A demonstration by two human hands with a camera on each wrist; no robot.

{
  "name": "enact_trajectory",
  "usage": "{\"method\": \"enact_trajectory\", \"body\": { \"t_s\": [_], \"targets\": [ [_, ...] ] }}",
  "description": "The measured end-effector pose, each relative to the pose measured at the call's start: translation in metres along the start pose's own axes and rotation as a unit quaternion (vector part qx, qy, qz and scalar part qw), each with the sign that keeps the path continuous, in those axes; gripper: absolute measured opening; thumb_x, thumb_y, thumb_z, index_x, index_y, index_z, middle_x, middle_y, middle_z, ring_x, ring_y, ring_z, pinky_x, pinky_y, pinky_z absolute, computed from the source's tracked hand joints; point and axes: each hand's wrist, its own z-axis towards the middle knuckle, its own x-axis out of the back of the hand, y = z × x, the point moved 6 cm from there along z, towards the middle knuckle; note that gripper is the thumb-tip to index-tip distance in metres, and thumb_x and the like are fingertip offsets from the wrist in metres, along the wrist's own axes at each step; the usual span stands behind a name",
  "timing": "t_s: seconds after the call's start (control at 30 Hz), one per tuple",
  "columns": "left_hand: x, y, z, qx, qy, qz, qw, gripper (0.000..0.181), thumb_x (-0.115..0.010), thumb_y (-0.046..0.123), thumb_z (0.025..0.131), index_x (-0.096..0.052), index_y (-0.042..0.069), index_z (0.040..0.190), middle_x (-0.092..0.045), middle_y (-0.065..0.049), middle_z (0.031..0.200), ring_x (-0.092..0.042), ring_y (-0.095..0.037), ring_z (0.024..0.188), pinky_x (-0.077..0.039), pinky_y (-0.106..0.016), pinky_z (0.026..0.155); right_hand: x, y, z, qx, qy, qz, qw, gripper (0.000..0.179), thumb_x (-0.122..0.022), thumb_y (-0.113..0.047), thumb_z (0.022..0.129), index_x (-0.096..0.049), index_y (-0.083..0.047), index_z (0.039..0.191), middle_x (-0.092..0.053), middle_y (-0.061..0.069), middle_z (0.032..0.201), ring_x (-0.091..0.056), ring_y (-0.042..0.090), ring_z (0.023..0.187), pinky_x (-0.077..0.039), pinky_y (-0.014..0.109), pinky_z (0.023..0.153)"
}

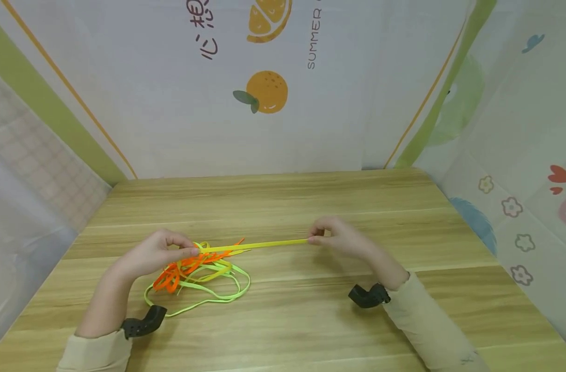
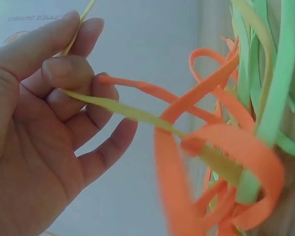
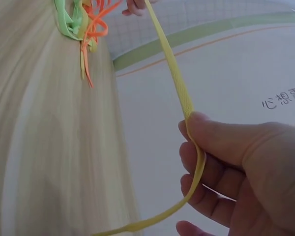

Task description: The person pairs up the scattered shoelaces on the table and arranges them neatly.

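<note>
A flat yellow shoelace (image 1: 260, 244) stretches nearly straight between both hands above the table. My left hand (image 1: 157, 253) pinches it between thumb and fingers, over a tangled heap of laces. My right hand (image 1: 341, 237) pinches it farther right; in the right wrist view the lace's loose end (image 3: 157, 216) hangs past the fingers in a curve. The heap holds orange laces (image 1: 171, 276) and light green laces (image 1: 218, 299), with more yellow among them. In the left wrist view, an orange lace (image 2: 201, 98) crosses close to the left fingers; whether they touch it, I cannot tell.
The wooden table (image 1: 311, 320) carries the lace heap at its left middle. A white printed cloth (image 1: 325, 129) hangs behind, and others hang at both sides. Black wrist mounts (image 1: 145, 321) sit near the sleeve cuffs.
</note>
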Motion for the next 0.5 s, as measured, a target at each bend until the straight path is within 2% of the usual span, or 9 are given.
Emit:
{"method": "enact_trajectory", "body": {
  "t_s": [0.23, 0.5],
  "targets": [
    [0.003, -0.002, -0.001, -0.005, 0.004, -0.003, 1.0, 0.017, -0.065, 0.021, 0.093, -0.074, 0.006, 0.091, -0.069, -0.005, 0.1, -0.061, -0.024, 0.096, -0.049, -0.036, 0.08, 0.02, 0.01, -0.008, -0.012, 0.003, -0.002, 0.9999, 0.014, -0.064, -0.015, 0.093, -0.069, -0.002, 0.093, -0.062, 0.0, 0.084, -0.053, 0.017, 0.079, -0.045, 0.038, 0.072],
    [0.008, -0.006, -0.005, 0.006, 0.012, 0.003, 0.9999, 0.017, -0.065, 0.02, 0.093, -0.074, 0.005, 0.094, -0.069, -0.008, 0.097, -0.061, -0.027, 0.093, -0.048, -0.037, 0.079, 0.045, 0.02, -0.019, -0.052, -0.002, -0.007, 0.9986, 0.016, -0.064, -0.018, 0.094, -0.069, -0.003, 0.094, -0.064, 0.007, 0.088, -0.054, 0.02, 0.081, -0.045, 0.038, 0.073]
  ]
}}
